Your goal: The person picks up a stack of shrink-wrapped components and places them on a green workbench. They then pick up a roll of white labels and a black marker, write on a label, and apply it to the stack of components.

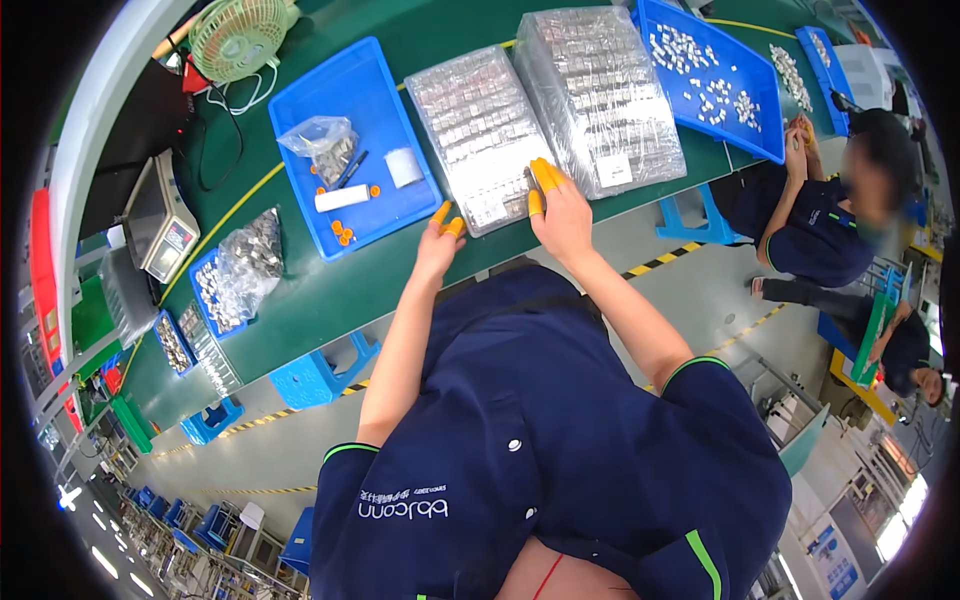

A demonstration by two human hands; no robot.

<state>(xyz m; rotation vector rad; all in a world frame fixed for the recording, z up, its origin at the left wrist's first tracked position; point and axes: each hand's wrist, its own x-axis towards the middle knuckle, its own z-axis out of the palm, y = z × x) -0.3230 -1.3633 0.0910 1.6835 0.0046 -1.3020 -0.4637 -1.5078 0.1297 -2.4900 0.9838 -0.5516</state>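
Observation:
A clear plastic tray [468, 125] with rows of small silvery metal parts lies in front of me on the green table. My right hand [563, 217], with orange finger cots, rests at the tray's near right corner. Its thumb and fingers are apart, and a small dark spot shows beside the fingertips, too small to name. My left hand [438, 247] is just off the near left corner, its orange-capped fingers apart and nothing visible in them. A tall stack of filled, wrapped trays [610, 100] stands immediately to the right.
On the left, a blue bin [385, 218] holds a bag of parts, a marker, a white roll and orange finger cots. Another blue bin [745, 115] with loose parts lies right. A bag of metal parts [252, 250], scale [165, 225] and fan [238, 38] stand left. A co-worker [825, 225] sits right.

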